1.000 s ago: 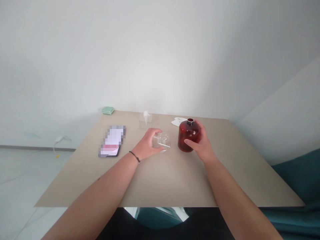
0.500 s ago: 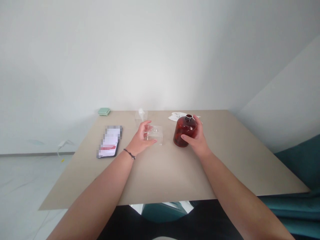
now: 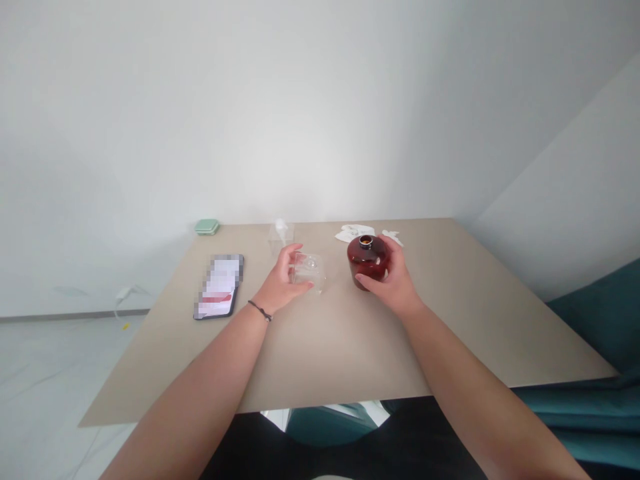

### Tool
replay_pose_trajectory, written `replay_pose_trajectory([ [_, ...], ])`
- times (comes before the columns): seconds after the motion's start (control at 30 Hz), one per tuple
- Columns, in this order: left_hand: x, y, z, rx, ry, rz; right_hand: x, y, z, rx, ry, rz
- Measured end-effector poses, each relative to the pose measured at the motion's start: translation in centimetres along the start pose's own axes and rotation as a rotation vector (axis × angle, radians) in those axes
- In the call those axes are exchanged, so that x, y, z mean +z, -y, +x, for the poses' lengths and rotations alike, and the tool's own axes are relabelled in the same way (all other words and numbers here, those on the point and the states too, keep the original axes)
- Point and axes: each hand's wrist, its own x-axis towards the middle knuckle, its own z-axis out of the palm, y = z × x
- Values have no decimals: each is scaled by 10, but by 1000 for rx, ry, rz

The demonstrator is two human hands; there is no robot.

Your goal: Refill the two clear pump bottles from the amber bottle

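Note:
My left hand (image 3: 284, 280) is closed around the side of a clear, square-edged block-like container (image 3: 311, 272), its thumb along the near edge. The container's round detail on top shows through, but its contents I cannot make out. On the right, an amber-brown bottle (image 3: 369, 263) with a short open neck sits in the grip of my right hand (image 3: 395, 277). My thumb lies across the bottle's near face and my fingers wrap its far right side. The bottle leans slightly toward me, so its mouth shows. A gap separates bottle and container.
A phone with a lit screen (image 3: 219, 288) lies left on the beige table (image 3: 330, 347). Behind my left hand stands a clear box with a white piece (image 3: 281, 232). Crumpled white tissue (image 3: 354, 232) is behind the bottle. A small green case (image 3: 207, 227) rests at the back left.
The bottle has tipped toward me, its neck shifting left and lower, so more of the mouth shows. In my left hand the clear container has tilted slightly.

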Motion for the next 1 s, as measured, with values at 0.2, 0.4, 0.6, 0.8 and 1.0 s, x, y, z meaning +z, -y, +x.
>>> replay_pose_trajectory([
  [0.2,3,-5,-4,86,46,115,-4,22,2,-194,138,-610],
  [0.4,7,-8,-6,127,55,170,-1,27,0,-324,205,-890],
  [0.6,8,-9,-6,125,72,157,-2,27,1,-364,213,-963],
  [0.8,9,-11,-5,118,90,161,-2,29,3,-364,229,-992],
  [1.0,9,-11,-5,118,93,157,-2,30,4,-379,240,-1029],
])
